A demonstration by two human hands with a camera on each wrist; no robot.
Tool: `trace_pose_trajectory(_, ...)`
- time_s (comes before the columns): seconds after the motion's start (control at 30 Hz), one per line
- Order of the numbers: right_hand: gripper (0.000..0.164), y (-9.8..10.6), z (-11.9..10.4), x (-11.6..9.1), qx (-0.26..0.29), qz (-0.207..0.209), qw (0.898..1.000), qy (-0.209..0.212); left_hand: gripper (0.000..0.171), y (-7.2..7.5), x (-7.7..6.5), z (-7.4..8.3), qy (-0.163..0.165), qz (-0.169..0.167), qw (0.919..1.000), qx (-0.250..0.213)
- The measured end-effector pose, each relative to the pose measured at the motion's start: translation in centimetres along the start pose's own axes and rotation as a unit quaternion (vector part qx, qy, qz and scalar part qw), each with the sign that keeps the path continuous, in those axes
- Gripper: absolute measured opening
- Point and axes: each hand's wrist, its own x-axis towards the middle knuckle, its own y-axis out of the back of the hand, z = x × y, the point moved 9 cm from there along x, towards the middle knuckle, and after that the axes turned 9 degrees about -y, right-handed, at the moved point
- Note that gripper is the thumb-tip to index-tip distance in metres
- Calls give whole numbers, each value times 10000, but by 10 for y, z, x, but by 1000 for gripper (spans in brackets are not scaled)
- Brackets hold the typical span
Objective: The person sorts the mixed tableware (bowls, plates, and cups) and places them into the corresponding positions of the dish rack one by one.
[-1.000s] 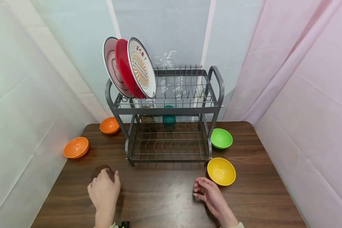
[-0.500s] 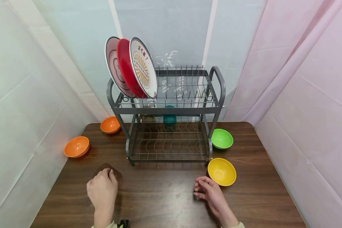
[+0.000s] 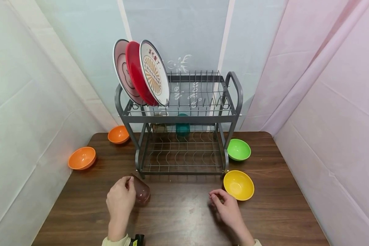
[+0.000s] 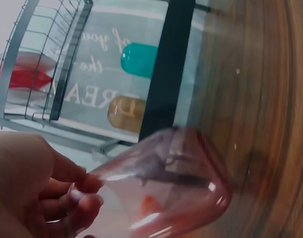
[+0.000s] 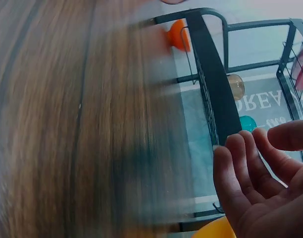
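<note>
My left hand [image 3: 120, 196] pinches the rim of a clear reddish-brown cup [image 3: 141, 191] between thumb and fingers. The cup is tilted, its base pointing to the right, in front of the rack's left side. Through its see-through wall [image 4: 176, 183] the background shows in the left wrist view. My right hand [image 3: 229, 208] holds nothing; its fingers are loosely bent just in front of the yellow bowl [image 3: 238, 185]. Behind both hands stands a grey two-tier dish rack [image 3: 178, 119]. A teal cup [image 3: 182, 128] and an amber cup [image 3: 159, 127] are at the back of its lower tier.
On the rack's upper tier, a pink plate [image 3: 120, 65], a red plate [image 3: 135, 73] and a white patterned plate [image 3: 155, 73] lean at the left. Orange bowls [image 3: 82, 158] sit left of the rack, a green bowl [image 3: 239, 149] right. Cloth walls enclose the wooden table [image 3: 178, 212].
The left hand has moved right with the reddish-brown cup, which has swung out from under the hand to its right side. The right hand's fingers have shifted slightly near the yellow bowl.
</note>
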Motion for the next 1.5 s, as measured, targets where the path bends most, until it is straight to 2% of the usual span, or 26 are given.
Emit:
trace_pose_trajectory(0.1,8,2,-11,-3,-738,322,9949,608,20,-9,1,4,177,-382,9988,-257)
trace_pose_trajectory(0.2,11,0,-18,-5,-1039,364,9891,978,21,-17,2,10,146,-629,9969,-438)
trace_pose_trajectory(0.4,18,-7,-21,-7,-1096,100,9856,1282,19,-31,1,23,87,-1029,9906,-892)
trace_pose_trajectory(0.53,20,-12,-18,-8,-1133,-115,9852,1284,17,-41,0,29,128,-1297,9824,-1338)
trace_pose_trajectory(0.63,23,-17,-15,-7,-1149,-267,9855,1221,16,-49,-2,34,156,-1492,9724,-1788)
trace_pose_trajectory(0.8,29,-25,-15,-9,-1092,-477,9833,1377,14,-60,-6,46,157,-1638,9523,-2571)
trace_pose_trajectory(0.87,33,-29,-17,-11,-1050,-592,9812,1509,13,-64,-8,52,159,-1674,9415,-2919)
trace_pose_trajectory(1.0,40,-36,-18,-14,-914,-899,9770,1701,15,-76,-16,62,229,-1816,9138,-3627)
trace_pose_trajectory(1.1,46,-42,-16,-14,-737,-1179,9774,1593,16,-82,-21,67,355,-1899,8961,-3997)
trace_pose_trajectory(1.17,48,-45,-14,-15,-624,-1349,9777,1485,16,-85,-24,70,431,-1922,8876,-4165)
trace_pose_trajectory(1.3,53,-48,-12,-17,-166,-1675,9783,1210,18,-93,-28,74,524,-1989,8763,-4357)
trace_pose_trajectory(1.37,55,-48,-11,-16,84,-1781,9784,1044,19,-96,-30,76,542,-1992,8734,-4412)
trace_pose_trajectory(1.5,60,-45,-11,-15,518,-1845,9778,847,20,-103,-32,77,668,-2011,8646,-4555)
